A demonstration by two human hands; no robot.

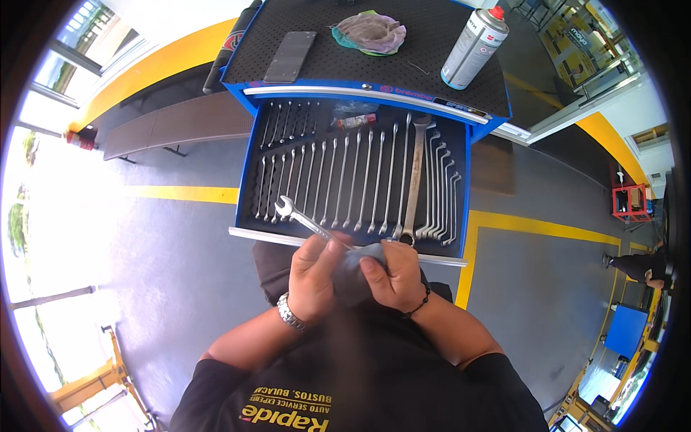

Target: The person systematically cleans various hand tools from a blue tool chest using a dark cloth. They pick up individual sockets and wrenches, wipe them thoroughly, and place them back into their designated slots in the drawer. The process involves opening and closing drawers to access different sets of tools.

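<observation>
My left hand is closed on a shiny combination wrench, whose open-end jaw points up and left over the drawer. In my right hand is a bunched grey cloth, wrapped about the lower part of the wrench; the wrench's other end is hidden there. Just beyond my hands a blue tool chest's drawer stands pulled out. Rows of silver wrenches lie in its black liner, with a larger, duller wrench and several offset wrenches toward the right.
On the chest's black perforated top sit a dark flat phone-like slab, a crumpled multicoloured rag and a spray can with a red cap. A small red-labelled tube lies at the drawer's back. A long brown bench stands left.
</observation>
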